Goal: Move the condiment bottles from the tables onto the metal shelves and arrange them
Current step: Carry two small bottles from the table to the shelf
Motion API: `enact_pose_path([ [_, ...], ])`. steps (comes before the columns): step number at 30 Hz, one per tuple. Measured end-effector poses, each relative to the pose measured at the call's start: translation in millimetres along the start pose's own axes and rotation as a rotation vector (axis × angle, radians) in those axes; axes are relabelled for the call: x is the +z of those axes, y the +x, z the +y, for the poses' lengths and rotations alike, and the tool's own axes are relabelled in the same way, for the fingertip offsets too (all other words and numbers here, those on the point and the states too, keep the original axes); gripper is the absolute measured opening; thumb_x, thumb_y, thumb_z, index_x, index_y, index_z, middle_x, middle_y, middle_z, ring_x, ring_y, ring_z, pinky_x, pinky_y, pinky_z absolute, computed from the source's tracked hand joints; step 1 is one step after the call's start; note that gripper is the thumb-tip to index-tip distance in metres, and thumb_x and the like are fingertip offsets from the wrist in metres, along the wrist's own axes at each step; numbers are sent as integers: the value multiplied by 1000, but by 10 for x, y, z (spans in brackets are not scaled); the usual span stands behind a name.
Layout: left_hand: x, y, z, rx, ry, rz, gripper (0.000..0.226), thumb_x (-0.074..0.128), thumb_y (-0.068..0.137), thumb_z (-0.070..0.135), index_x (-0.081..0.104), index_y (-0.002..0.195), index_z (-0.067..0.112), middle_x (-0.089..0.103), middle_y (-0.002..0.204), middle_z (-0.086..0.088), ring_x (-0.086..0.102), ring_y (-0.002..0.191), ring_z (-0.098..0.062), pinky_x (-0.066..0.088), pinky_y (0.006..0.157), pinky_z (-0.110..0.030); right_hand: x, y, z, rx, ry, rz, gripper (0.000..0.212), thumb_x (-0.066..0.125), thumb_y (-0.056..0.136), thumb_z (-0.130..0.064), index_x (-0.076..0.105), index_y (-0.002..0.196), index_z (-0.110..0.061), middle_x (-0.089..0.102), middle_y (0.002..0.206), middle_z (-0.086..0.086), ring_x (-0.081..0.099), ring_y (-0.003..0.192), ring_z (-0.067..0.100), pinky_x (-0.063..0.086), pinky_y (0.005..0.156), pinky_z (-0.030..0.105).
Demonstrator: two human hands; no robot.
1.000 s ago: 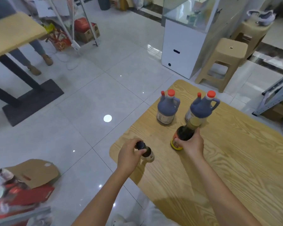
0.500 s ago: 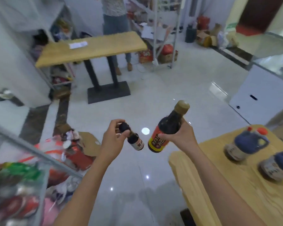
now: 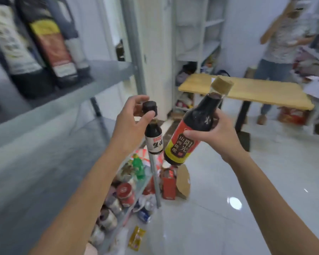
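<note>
My left hand (image 3: 131,124) pinches the small dark bottle (image 3: 153,137) by its black cap only, thumb in front and fingers behind; the body hangs free below, clear of any surface. Risk: a cap-only hold lets the bottle swing or slip, and a loose cap would drop it to the tiled floor (image 3: 228,208).

My right hand (image 3: 212,133) wraps the neck and shoulder of the large red-labelled bottle (image 3: 190,131), which tilts with its tan cap up and to the right. Its base sits just beside the small bottle; I judge a knock between them likely if I bring both in together.

Below the bottles, jars and packets crowd the lower shelf (image 3: 118,196), so a dropped bottle would strike them.

To the left, the upper metal shelf (image 3: 92,78) carries tall dark bottles (image 3: 50,39) near its edge. Risk: a carried bottle catches the shelf lip or topples one.

Beyond stands a wooden desk (image 3: 256,91), with a person behind it.
</note>
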State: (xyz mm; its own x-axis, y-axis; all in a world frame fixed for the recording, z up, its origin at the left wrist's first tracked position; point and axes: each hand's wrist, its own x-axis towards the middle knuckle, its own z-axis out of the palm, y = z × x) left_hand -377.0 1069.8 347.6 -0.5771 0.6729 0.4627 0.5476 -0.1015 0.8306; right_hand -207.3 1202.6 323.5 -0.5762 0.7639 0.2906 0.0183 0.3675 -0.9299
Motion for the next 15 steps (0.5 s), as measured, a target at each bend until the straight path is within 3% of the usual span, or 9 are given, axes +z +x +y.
enact_pose_path([
  [2, -271, 98, 54, 16, 22, 60, 31, 59, 90, 10, 49, 113, 29, 65, 99, 2, 63, 97, -17, 50, 91, -37, 226, 219, -183, -71, 23, -72, 53, 87, 59, -14, 57, 103, -24, 68, 92, -9, 66, 80, -1, 54, 66, 19],
  [5, -590, 267, 149, 33, 71, 130, 31, 57, 92, 9, 44, 113, 29, 65, 97, 0, 63, 91, -13, 49, 86, -31, 513, 546, -418, -177, 43, -158, 51, 86, 60, -19, 58, 102, -27, 69, 95, -9, 66, 86, 1, 52, 70, 17],
  [10, -949, 583, 295, 95, 161, 250, 29, 55, 92, 6, 43, 109, 26, 64, 99, 4, 66, 90, -7, 55, 86, -36, 896, 1119, -714, -322, 112, -269, 49, 85, 63, -20, 61, 105, -21, 70, 95, -9, 67, 86, 0, 51, 68, 11],
  [15, -1103, 1023, 386, 220, 290, 369, 24, 51, 94, 3, 47, 106, 23, 59, 98, 2, 62, 92, -17, 54, 85, -34, 1136, 1760, -946, -460, 183, -331, 45, 85, 64, -19, 60, 103, -21, 70, 96, -7, 67, 87, 5, 55, 71, 18],
])
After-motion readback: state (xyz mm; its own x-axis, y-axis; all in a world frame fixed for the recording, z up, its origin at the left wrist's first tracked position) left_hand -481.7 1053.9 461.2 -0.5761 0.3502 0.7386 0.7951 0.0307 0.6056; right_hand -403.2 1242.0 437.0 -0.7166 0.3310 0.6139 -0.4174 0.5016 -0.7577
